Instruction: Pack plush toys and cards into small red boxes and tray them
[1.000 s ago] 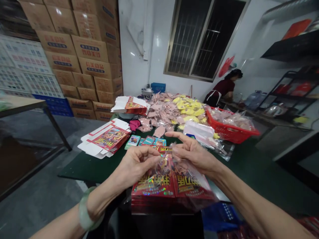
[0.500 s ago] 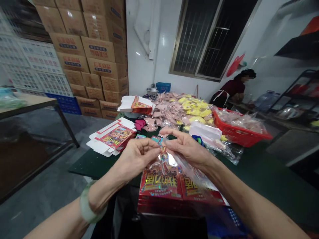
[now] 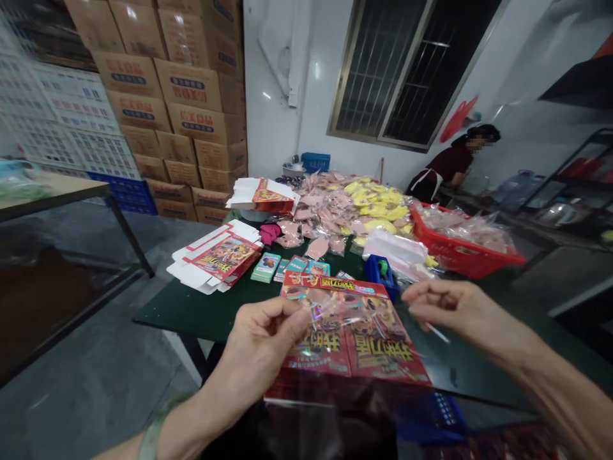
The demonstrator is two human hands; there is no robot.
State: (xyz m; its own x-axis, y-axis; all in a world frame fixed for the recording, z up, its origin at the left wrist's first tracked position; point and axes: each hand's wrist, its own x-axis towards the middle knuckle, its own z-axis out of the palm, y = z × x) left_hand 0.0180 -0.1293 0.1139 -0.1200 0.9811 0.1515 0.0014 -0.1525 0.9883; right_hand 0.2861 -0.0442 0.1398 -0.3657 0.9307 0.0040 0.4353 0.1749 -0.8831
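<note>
Head view: the left hand (image 3: 265, 351) pinches the clear bag (image 3: 335, 313) over the red card packs (image 3: 316, 351), fingers together. The right hand (image 3: 454, 306) has moved away right, fingers together on a thin white strip (image 3: 438, 333).

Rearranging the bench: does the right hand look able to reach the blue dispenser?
Likely yes: the right hand is close to the blue dispenser; only a corner of the red packet lies between.
</note>
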